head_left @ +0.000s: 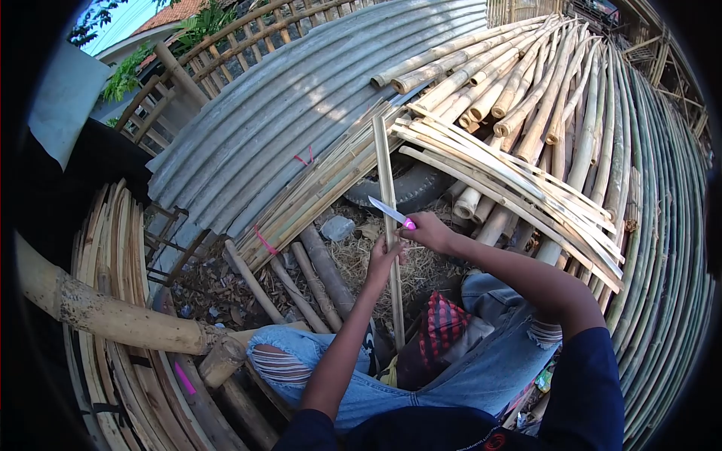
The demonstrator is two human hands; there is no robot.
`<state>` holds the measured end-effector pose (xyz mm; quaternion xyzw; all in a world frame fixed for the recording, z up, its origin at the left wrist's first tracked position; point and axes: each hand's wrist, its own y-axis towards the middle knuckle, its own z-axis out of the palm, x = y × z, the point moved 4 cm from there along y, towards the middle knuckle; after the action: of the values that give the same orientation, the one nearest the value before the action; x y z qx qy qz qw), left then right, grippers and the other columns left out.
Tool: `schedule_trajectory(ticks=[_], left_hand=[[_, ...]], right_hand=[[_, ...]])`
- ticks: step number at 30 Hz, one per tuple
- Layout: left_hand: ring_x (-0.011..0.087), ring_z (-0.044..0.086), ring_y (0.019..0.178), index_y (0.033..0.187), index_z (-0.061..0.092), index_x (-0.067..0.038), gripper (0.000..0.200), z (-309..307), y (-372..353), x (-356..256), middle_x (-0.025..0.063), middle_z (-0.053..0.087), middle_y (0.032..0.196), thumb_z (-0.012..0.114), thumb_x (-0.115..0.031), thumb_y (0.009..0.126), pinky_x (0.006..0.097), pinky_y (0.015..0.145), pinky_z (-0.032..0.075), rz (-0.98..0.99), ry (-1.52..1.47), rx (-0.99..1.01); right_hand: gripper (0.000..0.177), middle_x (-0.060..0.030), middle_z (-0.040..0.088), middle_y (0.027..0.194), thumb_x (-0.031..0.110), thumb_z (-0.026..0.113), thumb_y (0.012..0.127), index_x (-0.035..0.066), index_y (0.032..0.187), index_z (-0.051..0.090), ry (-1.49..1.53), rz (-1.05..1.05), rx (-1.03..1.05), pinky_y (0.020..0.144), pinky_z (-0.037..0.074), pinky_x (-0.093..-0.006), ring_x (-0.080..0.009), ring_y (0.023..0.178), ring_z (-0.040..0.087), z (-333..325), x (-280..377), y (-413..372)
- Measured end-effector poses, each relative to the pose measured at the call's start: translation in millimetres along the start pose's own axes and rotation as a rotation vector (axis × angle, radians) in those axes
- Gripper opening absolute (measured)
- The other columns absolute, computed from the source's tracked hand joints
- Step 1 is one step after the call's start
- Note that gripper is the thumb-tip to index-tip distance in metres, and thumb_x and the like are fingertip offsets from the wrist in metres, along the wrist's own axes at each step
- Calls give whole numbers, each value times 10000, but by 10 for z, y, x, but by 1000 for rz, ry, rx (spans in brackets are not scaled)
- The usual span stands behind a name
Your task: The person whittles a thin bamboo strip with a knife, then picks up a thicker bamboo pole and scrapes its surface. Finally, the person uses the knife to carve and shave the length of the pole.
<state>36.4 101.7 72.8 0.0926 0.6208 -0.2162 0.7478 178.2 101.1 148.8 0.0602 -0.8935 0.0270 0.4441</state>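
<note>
My left hand is closed around a long split bamboo strip, which stands nearly upright between my legs. In my right hand is a knife with a pink handle. Its blade points up and to the left and crosses the strip in this view, just above my left hand. The strip's lower end comes down beside a red-and-black patterned cloth on my lap. My knees are spread apart in torn blue jeans.
A bundle of bamboo strips tied with red string lies ahead, near a tire. Pale strips rest across bamboo poles at right. At left are a thick pole and more strips. Corrugated sheeting stands behind.
</note>
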Motion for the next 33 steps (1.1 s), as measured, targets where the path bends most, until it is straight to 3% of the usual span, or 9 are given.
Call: schedule_trajectory(ticks=[4, 9, 16, 22, 25, 30, 33], left_hand=[[75, 460, 493, 903, 482, -84, 157, -11, -26, -16, -25, 449, 624, 586, -195, 861, 225, 464, 400, -128, -118, -44], [68, 402, 415, 777, 454, -96, 193, 35, 54, 27, -38, 397, 553, 573, -220, 864, 225, 406, 341, -172, -67, -23], [47, 320, 348, 708, 416, -122, 219, 51, 299, 48, -59, 337, 481, 551, -193, 865, 208, 335, 260, -186, -271, -5], [47, 312, 344, 694, 413, -119, 212, 227, 212, 157, -57, 333, 475, 512, -192, 867, 212, 325, 241, -157, -204, -6], [57, 309, 333, 646, 413, -122, 260, 211, 223, 250, -55, 349, 466, 522, -225, 858, 230, 313, 234, -143, -143, -94], [58, 349, 354, 653, 424, -113, 254, 201, 186, 189, -48, 364, 475, 526, -229, 854, 231, 329, 263, -148, -131, -126], [62, 362, 364, 668, 444, -100, 243, 186, 164, 159, -42, 380, 486, 526, -236, 851, 235, 338, 275, -126, -84, -152]], right_hand=[[314, -208, 614, 712, 318, 608, 733, 12, 794, 634, -261, 34, -40, 657, 490, -425, -360, 701, 615, -74, 121, -45], [246, -174, 623, 684, 292, 578, 725, 53, 714, 638, -728, -132, 37, 622, 508, -442, -348, 676, 626, -33, 111, -66], [236, -176, 619, 658, 276, 573, 721, 59, 657, 641, -802, -104, 11, 578, 509, -430, -347, 624, 626, -140, 65, 70], [216, -179, 607, 609, 234, 549, 694, 60, 593, 630, -868, -216, 34, 538, 502, -425, -343, 588, 623, -159, 90, 85], [196, -186, 605, 609, 214, 549, 670, 52, 591, 626, -837, -50, -25, 525, 498, -422, -347, 589, 623, -292, 48, 171], [218, -198, 588, 587, 226, 550, 674, 42, 589, 629, -807, -64, -80, 514, 485, -437, -366, 554, 602, -275, 100, 167], [244, -212, 586, 590, 242, 555, 692, 29, 594, 625, -849, -125, 40, 532, 489, -446, -368, 574, 609, -148, 206, 134]])
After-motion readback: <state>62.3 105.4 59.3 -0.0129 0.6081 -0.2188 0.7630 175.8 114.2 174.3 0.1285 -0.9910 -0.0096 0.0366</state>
